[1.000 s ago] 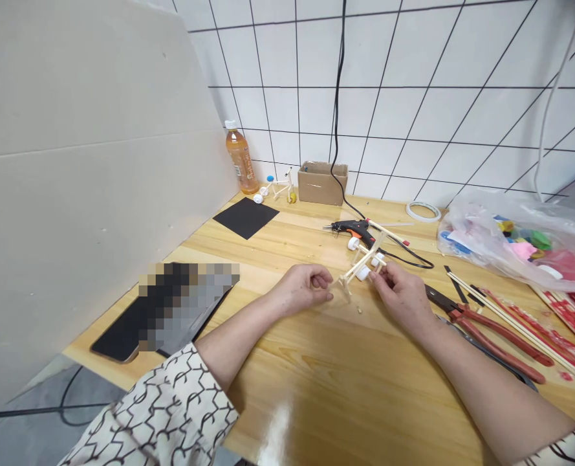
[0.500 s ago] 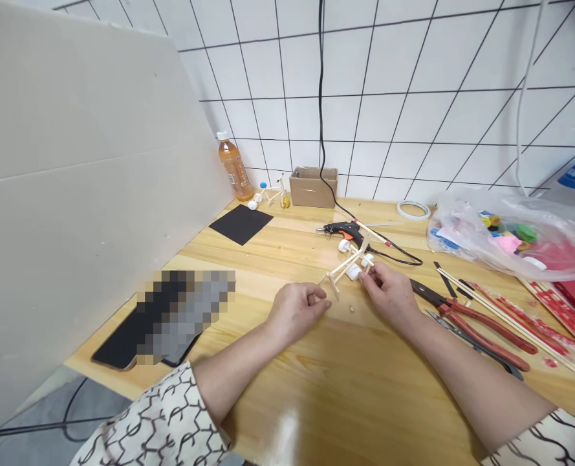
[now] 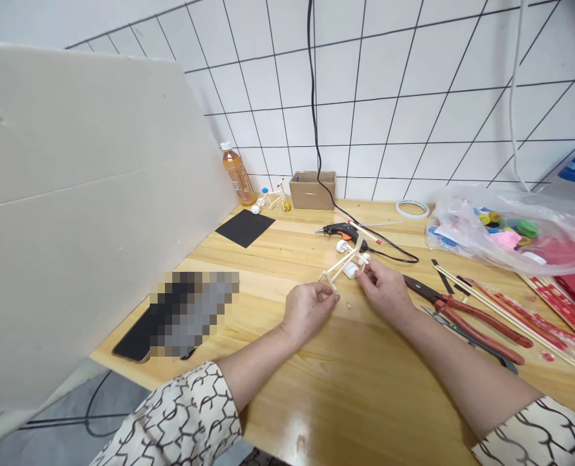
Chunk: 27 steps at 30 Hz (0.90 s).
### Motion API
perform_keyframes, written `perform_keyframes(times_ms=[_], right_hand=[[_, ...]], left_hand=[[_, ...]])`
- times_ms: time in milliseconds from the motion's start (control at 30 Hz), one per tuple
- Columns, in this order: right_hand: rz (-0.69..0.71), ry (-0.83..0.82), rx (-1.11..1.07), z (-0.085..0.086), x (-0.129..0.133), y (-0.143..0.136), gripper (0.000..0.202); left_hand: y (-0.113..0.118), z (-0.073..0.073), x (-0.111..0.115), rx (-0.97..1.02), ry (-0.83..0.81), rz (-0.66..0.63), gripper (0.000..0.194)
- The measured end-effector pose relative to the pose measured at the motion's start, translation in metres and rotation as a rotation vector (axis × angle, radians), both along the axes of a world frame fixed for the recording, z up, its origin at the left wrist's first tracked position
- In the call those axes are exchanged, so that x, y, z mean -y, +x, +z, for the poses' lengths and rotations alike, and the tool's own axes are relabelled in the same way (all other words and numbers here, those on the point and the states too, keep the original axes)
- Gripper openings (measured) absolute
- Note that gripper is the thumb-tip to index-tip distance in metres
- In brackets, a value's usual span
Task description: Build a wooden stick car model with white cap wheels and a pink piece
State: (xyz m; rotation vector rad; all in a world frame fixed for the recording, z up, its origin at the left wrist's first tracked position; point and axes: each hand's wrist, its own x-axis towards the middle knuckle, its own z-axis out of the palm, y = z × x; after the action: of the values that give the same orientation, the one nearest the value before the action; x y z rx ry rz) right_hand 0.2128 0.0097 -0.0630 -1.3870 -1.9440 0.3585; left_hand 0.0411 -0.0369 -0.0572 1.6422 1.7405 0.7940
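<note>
A small tricycle-like stick model (image 3: 344, 260) is held between my two hands above the table. Pale wooden sticks make up its frame, and white bottle caps (image 3: 350, 269) serve as wheels on the far side. A crossbar with red ends (image 3: 365, 232) tops an upright stick. My left hand (image 3: 309, 312) pinches the model's near left end, thumb and index finger together at a stick tip. My right hand (image 3: 387, 291) is closed on its right side, fingertips beside a cap wheel and stick end. The fingers hide the exact grip points.
A black glue gun (image 3: 340, 230) lies just behind the model, its cord trailing right. Red-handled pliers (image 3: 462, 310), scissors and chopsticks lie right. Behind stand a cardboard box (image 3: 313, 191), another stick model (image 3: 275, 199) and a drink bottle (image 3: 238, 175). Phones (image 3: 136, 333) lie left.
My left hand has moved slightly right and its fingertips now meet the model's near end. The model has shifted a little in my right hand's hold. The camera view has turned slightly.
</note>
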Motion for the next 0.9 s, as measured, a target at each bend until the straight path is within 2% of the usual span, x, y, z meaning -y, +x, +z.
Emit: perform_keyframes(times_ms=[333, 900], right_hand=[[0.005, -0.007, -0.003, -0.0006, -0.0001, 0.0002, 0.019], [-0.014, 0.007, 0.029, 0.0008, -0.0031, 0.0029, 0.019]], left_hand=[[0.0017, -0.0009, 0.0, 0.043, 0.035, -0.018, 0.023], [-0.0033, 0.0031, 0.0019, -0.08, 0.019, -0.06, 0.018]])
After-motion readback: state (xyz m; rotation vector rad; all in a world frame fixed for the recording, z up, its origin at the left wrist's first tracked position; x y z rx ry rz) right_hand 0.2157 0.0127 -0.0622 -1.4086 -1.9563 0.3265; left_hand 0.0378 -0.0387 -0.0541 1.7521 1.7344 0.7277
